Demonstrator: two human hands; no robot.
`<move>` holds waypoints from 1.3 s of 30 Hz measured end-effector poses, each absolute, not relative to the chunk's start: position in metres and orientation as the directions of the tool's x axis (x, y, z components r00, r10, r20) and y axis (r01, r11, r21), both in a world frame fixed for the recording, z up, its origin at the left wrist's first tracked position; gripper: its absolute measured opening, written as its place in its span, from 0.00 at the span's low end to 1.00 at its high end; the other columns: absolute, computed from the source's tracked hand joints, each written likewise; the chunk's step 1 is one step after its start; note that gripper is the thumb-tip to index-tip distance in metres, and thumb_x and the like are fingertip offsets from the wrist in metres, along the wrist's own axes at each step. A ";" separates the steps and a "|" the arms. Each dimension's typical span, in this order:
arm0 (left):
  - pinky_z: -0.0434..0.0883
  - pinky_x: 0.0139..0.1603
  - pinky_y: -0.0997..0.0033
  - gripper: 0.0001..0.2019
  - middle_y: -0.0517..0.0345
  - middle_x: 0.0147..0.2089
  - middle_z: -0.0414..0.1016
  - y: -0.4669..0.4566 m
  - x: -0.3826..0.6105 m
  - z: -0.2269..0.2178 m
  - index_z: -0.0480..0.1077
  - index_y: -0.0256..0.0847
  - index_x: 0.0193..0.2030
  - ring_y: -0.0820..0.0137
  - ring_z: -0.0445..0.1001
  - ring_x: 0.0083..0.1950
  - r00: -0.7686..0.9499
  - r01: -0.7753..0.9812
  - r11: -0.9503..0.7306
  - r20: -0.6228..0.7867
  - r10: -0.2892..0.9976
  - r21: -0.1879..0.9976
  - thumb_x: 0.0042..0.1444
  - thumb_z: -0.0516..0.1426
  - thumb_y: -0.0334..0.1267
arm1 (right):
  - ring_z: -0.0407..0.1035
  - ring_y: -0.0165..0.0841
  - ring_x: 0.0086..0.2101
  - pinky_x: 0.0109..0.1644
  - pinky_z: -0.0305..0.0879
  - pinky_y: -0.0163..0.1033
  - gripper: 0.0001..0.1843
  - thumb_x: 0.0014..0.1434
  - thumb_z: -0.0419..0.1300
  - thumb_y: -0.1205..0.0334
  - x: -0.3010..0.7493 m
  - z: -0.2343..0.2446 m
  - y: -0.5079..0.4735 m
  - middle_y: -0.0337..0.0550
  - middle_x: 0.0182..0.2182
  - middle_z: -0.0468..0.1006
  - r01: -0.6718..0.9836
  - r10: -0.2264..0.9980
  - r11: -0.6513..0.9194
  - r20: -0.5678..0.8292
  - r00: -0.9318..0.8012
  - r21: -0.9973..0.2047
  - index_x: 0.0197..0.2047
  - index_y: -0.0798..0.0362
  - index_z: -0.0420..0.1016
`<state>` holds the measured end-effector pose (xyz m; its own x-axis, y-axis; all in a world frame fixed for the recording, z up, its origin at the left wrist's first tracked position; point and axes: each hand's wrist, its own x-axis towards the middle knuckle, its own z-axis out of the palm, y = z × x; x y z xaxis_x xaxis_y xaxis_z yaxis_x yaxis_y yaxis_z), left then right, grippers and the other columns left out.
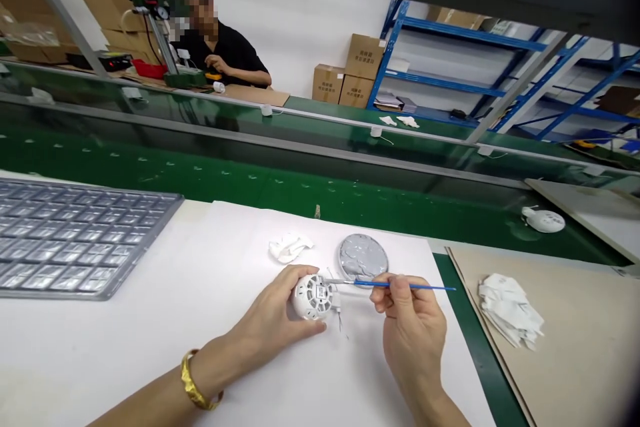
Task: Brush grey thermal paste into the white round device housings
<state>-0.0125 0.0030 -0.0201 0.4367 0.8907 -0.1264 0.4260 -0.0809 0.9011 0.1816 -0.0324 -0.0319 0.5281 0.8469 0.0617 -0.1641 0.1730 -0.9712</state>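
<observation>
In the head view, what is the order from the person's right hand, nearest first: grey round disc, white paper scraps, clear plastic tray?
From the right hand:
1. Grey round disc: just beyond the hand, to its left.
2. White paper scraps: right, on the tan board.
3. Clear plastic tray: far left.

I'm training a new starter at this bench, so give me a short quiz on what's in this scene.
1. Which hand holds the white vented round housing, left or right?
2. True or false: the gold bracelet is on the same arm as the hand holding the thin blue brush.
3. What does the pile of white wipes lie on?

Key:
1. The left hand.
2. False: the bracelet is on the left wrist, and the brush is in the right hand.
3. The tan board.
</observation>
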 end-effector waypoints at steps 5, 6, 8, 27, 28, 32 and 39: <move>0.65 0.56 0.59 0.31 0.54 0.54 0.68 0.003 -0.016 -0.018 0.61 0.45 0.55 0.58 0.67 0.55 0.396 0.473 -0.019 -0.194 0.897 0.881 0.42 0.65 0.40 | 0.69 0.32 0.25 0.26 0.63 0.37 0.09 0.59 0.58 0.57 0.178 -0.036 -0.038 0.47 0.29 0.76 -0.074 0.840 0.282 0.209 0.501 -0.957 0.34 0.55 0.70; 0.65 0.56 0.60 0.31 0.54 0.54 0.69 0.003 -0.016 -0.018 0.61 0.45 0.54 0.59 0.67 0.54 0.401 0.468 -0.012 -0.200 0.894 0.884 0.42 0.65 0.40 | 0.69 0.32 0.25 0.26 0.64 0.37 0.08 0.60 0.58 0.59 0.177 -0.036 -0.039 0.46 0.30 0.76 -0.062 0.835 0.313 0.244 0.493 -0.948 0.34 0.55 0.69; 0.66 0.56 0.61 0.31 0.55 0.54 0.69 0.003 -0.016 -0.018 0.61 0.45 0.54 0.60 0.68 0.54 0.407 0.455 -0.006 -0.202 0.891 0.890 0.42 0.65 0.39 | 0.70 0.32 0.25 0.26 0.65 0.38 0.05 0.60 0.57 0.62 0.175 -0.037 -0.040 0.45 0.31 0.76 -0.027 0.820 0.374 0.317 0.476 -0.927 0.34 0.55 0.69; 0.69 0.48 0.64 0.28 0.56 0.46 0.71 0.007 -0.017 -0.016 0.62 0.43 0.51 0.64 0.71 0.46 0.444 0.355 0.040 -0.206 0.872 0.934 0.42 0.65 0.37 | 0.73 0.33 0.28 0.26 0.71 0.39 0.07 0.61 0.52 0.72 0.179 -0.042 -0.045 0.45 0.34 0.76 0.198 0.780 0.520 0.557 0.285 -0.831 0.37 0.54 0.70; 0.69 0.48 0.64 0.28 0.56 0.46 0.71 0.007 -0.017 -0.017 0.62 0.43 0.51 0.64 0.71 0.46 0.444 0.354 0.041 -0.207 0.872 0.935 0.42 0.65 0.37 | 0.73 0.34 0.28 0.26 0.71 0.39 0.07 0.61 0.52 0.72 0.180 -0.042 -0.045 0.45 0.34 0.76 0.202 0.779 0.526 0.563 0.275 -0.826 0.38 0.54 0.70; 0.69 0.48 0.64 0.28 0.56 0.47 0.71 0.007 -0.016 -0.019 0.63 0.43 0.51 0.64 0.71 0.47 0.444 0.339 0.042 -0.199 0.874 0.940 0.42 0.65 0.37 | 0.73 0.34 0.29 0.26 0.71 0.39 0.08 0.60 0.53 0.74 0.181 -0.040 -0.047 0.45 0.34 0.76 0.215 0.771 0.546 0.586 0.248 -0.810 0.38 0.54 0.70; 0.69 0.48 0.65 0.27 0.57 0.46 0.72 0.006 -0.014 -0.015 0.63 0.43 0.50 0.65 0.71 0.47 0.443 0.329 0.047 -0.198 0.875 0.943 0.42 0.65 0.35 | 0.73 0.35 0.30 0.27 0.71 0.40 0.08 0.60 0.53 0.74 0.184 -0.039 -0.052 0.46 0.34 0.77 0.201 0.771 0.555 0.590 0.240 -0.807 0.38 0.54 0.70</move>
<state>-0.0143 0.0064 -0.0150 0.4427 0.8746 -0.1979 0.3293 0.0467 0.9431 0.1838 -0.0517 -0.0386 0.2400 0.7707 0.5903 0.2013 0.5554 -0.8069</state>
